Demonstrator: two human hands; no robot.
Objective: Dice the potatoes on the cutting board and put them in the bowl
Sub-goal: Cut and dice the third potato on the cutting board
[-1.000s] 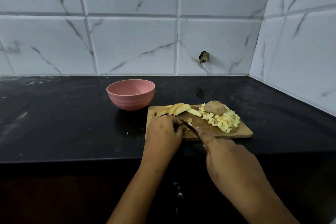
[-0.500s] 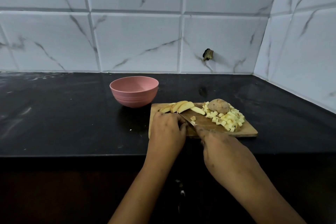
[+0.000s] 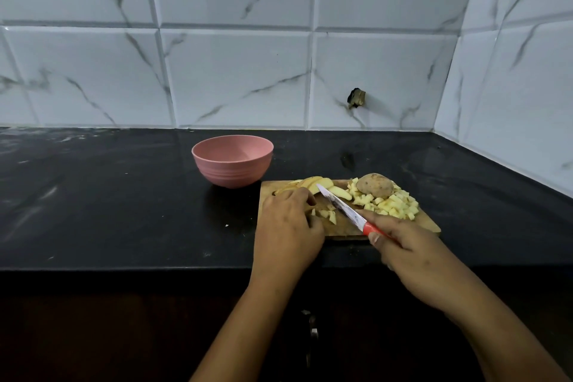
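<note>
1. Round pink plastic bowl [image 3: 231, 172]: stood on the black stone counter [image 3: 124, 201], near the board's far left corner. No potato showed in the visible part of its interior, so filling was judged not begun.
2. Rectangular wooden cutting board [image 3: 341, 228]: carried all the potato in view.
3. Heap of pale yellow potato dice [image 3: 393, 206]: lay on the board's right part, cutting finished.
4. Whole brown unpeeled potato [image 3: 373, 185]: rested at the heap's far edge, uncut.
5. Pale yellow potato strips [image 3: 305, 183]: lay at the board's far left, with a few loose cubes just beside them. They were only partly diced.
6. Left hand [image 3: 285, 226]: fingers were curled down over the near strips, pinning them.
7. Right hand [image 3: 412, 254]: was wrapped round the red-handled steel knife [image 3: 339, 206], whose blade slanted towards the strips.
8. Progress: judged roughly midway through the dicing.
</note>
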